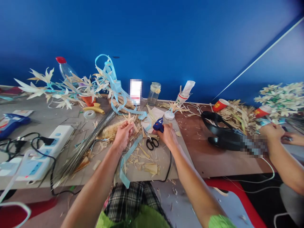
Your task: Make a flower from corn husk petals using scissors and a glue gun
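My left hand point(123, 133) is closed in a pinch on a small flower of pale dried husk point(130, 118), its petals standing up past the fingertips. My right hand point(169, 133) grips a blue glue gun point(158, 125); a black cord point(169, 169) runs down below that wrist. Between the hands lie scissors point(152, 143) with black handles, beside a strip of light blue ribbon point(129, 161) that hangs over the table edge. Husk scraps point(150, 167) are scattered around them.
A bundle of wires point(87, 144) and a white power strip point(48, 155) lie to the left, near another blue glue gun point(14, 124). Husk flowers point(83, 88), a glass jar point(154, 93) and a paper cup point(182, 97) stand behind. At right, a co-worker's hands point(273, 133) work near a black headset point(220, 136).
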Demonstrator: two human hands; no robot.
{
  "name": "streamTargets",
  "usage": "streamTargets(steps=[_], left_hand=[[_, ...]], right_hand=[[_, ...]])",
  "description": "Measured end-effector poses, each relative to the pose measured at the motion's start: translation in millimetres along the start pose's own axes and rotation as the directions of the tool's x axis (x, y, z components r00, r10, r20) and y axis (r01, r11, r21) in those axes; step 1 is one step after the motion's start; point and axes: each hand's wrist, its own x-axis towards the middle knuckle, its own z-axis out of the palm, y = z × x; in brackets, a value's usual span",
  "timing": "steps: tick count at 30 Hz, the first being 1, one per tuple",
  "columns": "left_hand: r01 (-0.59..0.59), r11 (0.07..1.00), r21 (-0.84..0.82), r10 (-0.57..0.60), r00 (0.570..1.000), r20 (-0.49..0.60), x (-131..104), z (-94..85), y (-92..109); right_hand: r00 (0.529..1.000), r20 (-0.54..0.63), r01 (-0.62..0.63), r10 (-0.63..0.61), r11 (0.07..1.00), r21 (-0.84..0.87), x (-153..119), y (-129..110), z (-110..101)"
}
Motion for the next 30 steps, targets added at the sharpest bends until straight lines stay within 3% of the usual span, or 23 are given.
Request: streamTargets(steps=[4,6,8,11,13,16,21,30], left_hand=[[-0.021,1.0,0.012,0.021,0.999,0.029,-2,1.3,0],[-0.016,1.0,-0.002,0.016,0.999,0.048,-3,2.1,0],[-0.002,1.0,-0.003,0.002,0.998,0.064,-4,3.5,0],[0.007,1.0,0.017,-0.009,0.995,0.099,-7,6.4,0],[-0.002,1.0,0.023,-0.001,0.991,0.136,-9,8.1,0],[-0.007,1.0,0.028,0.003,0.986,0.164,-10,9.1,-1],[0.024,0.997,0.068,-0.036,0.985,0.171,-6,5.5,-7],[0.025,0.973,0.23,-0.067,0.981,0.18,-5,4.0,-11]], right_hand=[[0.996,0.084,-0.016,0.015,1.0,0.007,0,4,-6],[0.998,0.052,-0.023,0.02,0.998,0.066,2,4,-13],[1.0,-0.013,-0.015,0.019,0.97,0.245,6,-2,-22],[0.991,0.07,0.048,-0.116,0.782,0.621,12,-22,-30],[0.961,0.171,0.019,-0.217,0.669,0.743,15,-38,-29],[0.931,0.204,0.026,-0.303,0.612,0.791,18,-56,-20],[0.92,0.248,-0.021,-0.305,0.591,0.807,19,-63,-7],[0.909,0.247,0.033,-0.337,0.647,0.762,17,-60,-10]])
